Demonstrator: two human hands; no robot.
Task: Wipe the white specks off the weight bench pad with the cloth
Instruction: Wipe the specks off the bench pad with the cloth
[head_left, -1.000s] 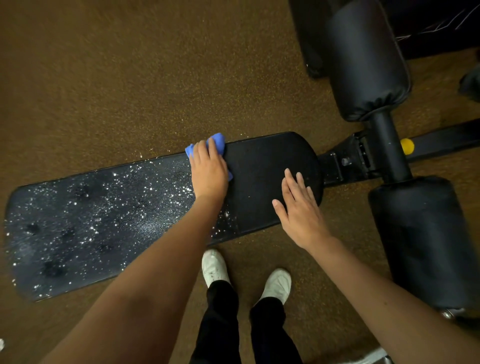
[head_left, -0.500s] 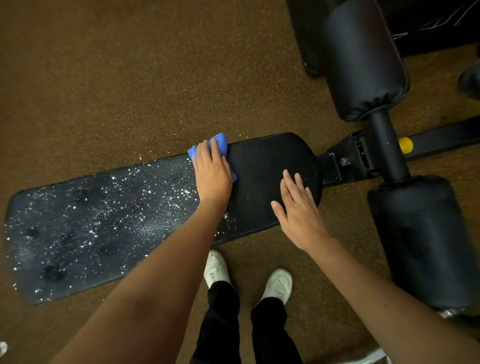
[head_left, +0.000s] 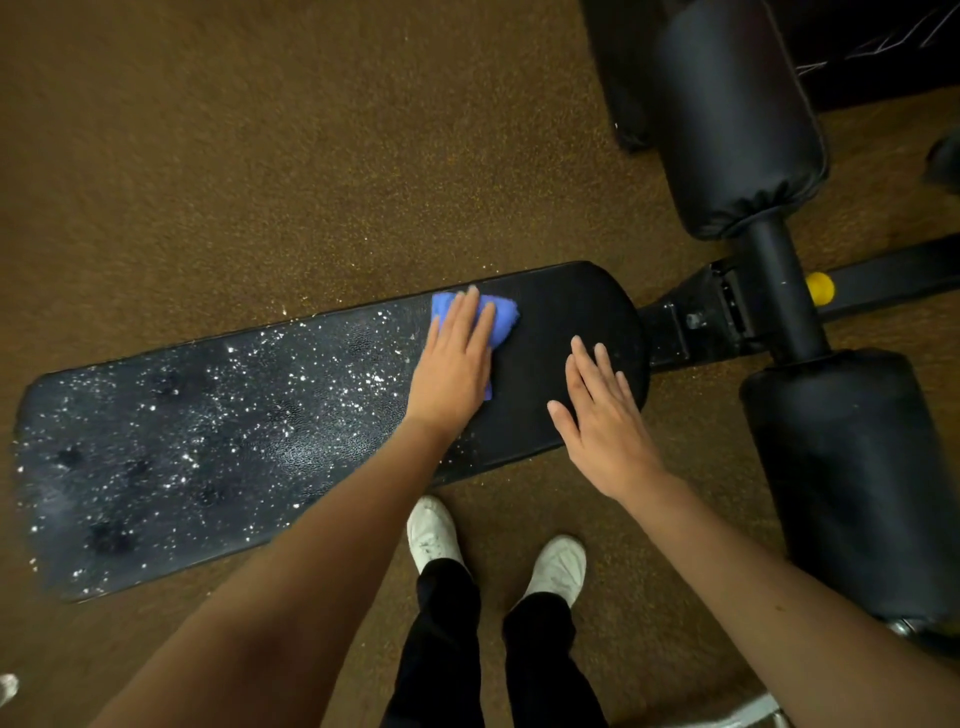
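Observation:
A long black bench pad lies across the view, left to right. White specks cover its left and middle parts; the right end is dark and clean. My left hand presses a blue cloth flat on the pad near its far edge, at the border between specked and clean surface. My right hand rests flat on the clean right end, fingers spread, holding nothing.
Two black roller pads on a black post stand right of the pad, with a yellow knob beside the post. Brown carpet surrounds the bench. My white shoes stand below the pad's near edge.
My left hand has slid the cloth a little to the right along the pad's far edge. My right hand has stayed in place.

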